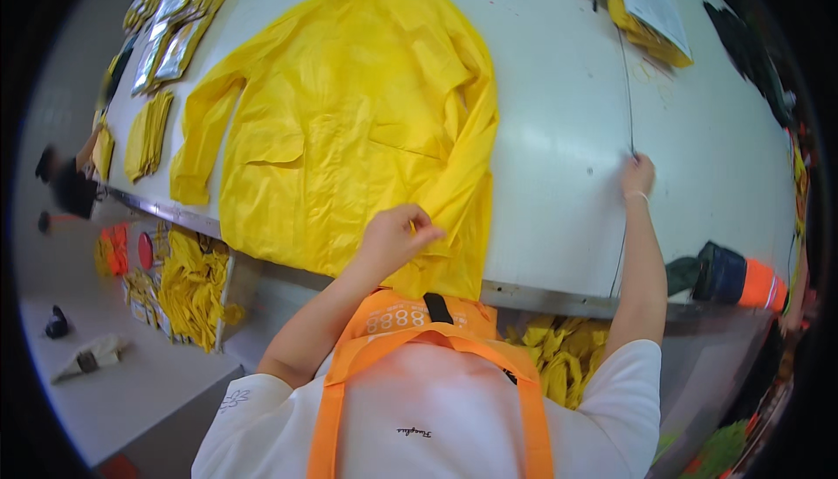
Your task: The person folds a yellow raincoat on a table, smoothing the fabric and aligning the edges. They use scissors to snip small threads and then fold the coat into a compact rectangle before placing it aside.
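A yellow raincoat point(340, 104) lies spread front up on the white table point(559, 130), its collar at the far side and its hem along the near edge. Over the lower part of the coat is my left hand point(394, 236), fingers loosely curled and thumb apart from them, with nothing seen between. The coat's right-hand sleeve point(458, 169) is folded inward across the front. Far to the right, my right hand point(639, 175) is closed at a thin dark line on the tabletop. A dark tip shows at its fingers, too small to name.
Folded yellow garments point(148, 134) and plastic-wrapped packs point(179, 47) lie at the left. Papers point(650, 8) rest on a yellow bundle at the far right. Dark and orange rolled cloth point(742, 278) sits at the right edge. Another person point(70, 178) stands at left.
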A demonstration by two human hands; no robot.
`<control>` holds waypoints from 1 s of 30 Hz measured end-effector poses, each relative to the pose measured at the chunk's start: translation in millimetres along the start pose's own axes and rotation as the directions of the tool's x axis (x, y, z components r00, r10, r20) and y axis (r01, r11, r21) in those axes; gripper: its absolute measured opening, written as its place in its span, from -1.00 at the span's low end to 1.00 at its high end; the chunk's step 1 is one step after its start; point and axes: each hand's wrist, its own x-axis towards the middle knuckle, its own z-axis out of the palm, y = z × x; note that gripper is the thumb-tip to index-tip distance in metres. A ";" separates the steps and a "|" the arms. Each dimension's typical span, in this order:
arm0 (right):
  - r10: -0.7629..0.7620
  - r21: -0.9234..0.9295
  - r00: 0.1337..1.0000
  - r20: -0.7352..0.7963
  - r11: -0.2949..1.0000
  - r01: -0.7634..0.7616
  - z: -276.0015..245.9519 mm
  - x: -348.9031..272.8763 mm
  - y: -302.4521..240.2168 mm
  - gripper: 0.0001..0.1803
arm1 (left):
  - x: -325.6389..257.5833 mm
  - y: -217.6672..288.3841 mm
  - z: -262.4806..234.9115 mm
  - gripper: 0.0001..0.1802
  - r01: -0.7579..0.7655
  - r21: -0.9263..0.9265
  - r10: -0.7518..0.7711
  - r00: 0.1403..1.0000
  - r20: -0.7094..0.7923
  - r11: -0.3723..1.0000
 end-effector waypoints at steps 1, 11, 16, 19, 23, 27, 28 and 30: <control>0.035 -0.076 0.997 -0.068 0.996 -0.040 -4.7 7.6 17.8 -0.77 | -5.9 -1.4 1.8 -0.52 -0.042 0.012 0.041 0.998 0.043 0.999; -0.432 0.502 0.579 0.691 0.864 0.045 -49.5 -127.2 -153.6 -0.59 | -25.6 -50.6 -19.6 -0.05 -0.333 -0.162 0.369 0.869 0.330 0.929; -0.837 0.793 0.211 0.505 0.547 0.270 -65.7 -251.3 -227.2 -0.21 | -4.7 -48.3 -10.8 -0.13 -0.379 -0.087 0.383 0.846 0.370 0.921; -0.774 0.655 0.342 0.534 0.634 0.412 -54.7 -275.9 -231.6 -0.46 | 1.5 -52.1 5.7 -0.21 -0.398 -0.062 0.396 0.864 0.310 0.915; -0.605 0.549 0.670 0.430 0.765 0.337 -38.6 -275.6 -228.0 -0.77 | -2.6 -35.6 17.5 -0.39 -0.036 -0.094 0.046 0.994 0.103 0.995; -0.329 0.674 0.910 0.252 0.734 0.079 -46.6 -226.9 -253.8 -0.82 | -5.9 -4.2 30.6 -0.50 0.022 -0.531 0.060 0.989 0.137 0.847; -0.331 0.655 0.925 0.188 0.744 0.133 -51.3 -225.3 -259.8 -0.83 | -1.2 -4.9 37.1 -0.51 -0.023 -0.459 0.035 0.999 0.017 0.888; -0.323 0.694 0.923 0.208 0.714 0.093 -74.3 -242.0 -280.0 -0.82 | 22.7 -14.5 39.9 -0.53 -0.083 -0.291 0.016 0.974 -0.225 0.953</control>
